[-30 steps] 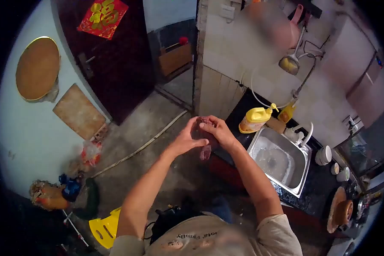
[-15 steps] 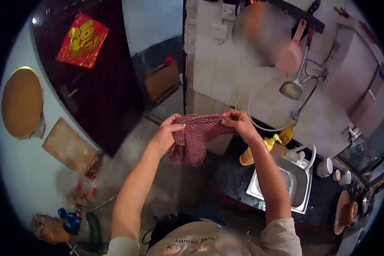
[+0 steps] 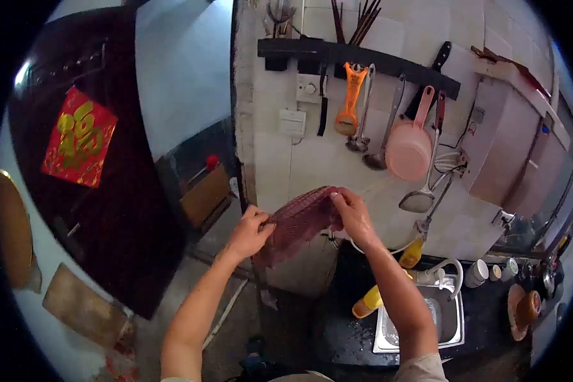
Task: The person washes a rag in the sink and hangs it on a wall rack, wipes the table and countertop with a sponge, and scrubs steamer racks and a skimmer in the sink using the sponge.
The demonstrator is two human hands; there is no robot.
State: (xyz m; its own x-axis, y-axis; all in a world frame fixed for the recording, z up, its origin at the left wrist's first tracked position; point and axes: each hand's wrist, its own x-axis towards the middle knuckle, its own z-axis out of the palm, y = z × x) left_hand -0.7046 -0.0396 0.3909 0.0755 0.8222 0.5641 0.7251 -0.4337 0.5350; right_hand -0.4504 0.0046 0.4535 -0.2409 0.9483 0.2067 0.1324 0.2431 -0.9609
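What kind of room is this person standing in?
Most likely a home kitchen: there's a metal sink set in a dark counter, and a pink strainer and ladles hang from a wall rack.

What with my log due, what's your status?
Left hand and right hand gripping checked cloth. Cloth aloft, spread between them, lower edge hanging. Nothing seen in its way.

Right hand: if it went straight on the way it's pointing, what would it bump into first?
The right hand would meet the checked cloth first, already at its fingertips. Beyond that, probably the tiled wall, near the white switch box, though depth is unclear.
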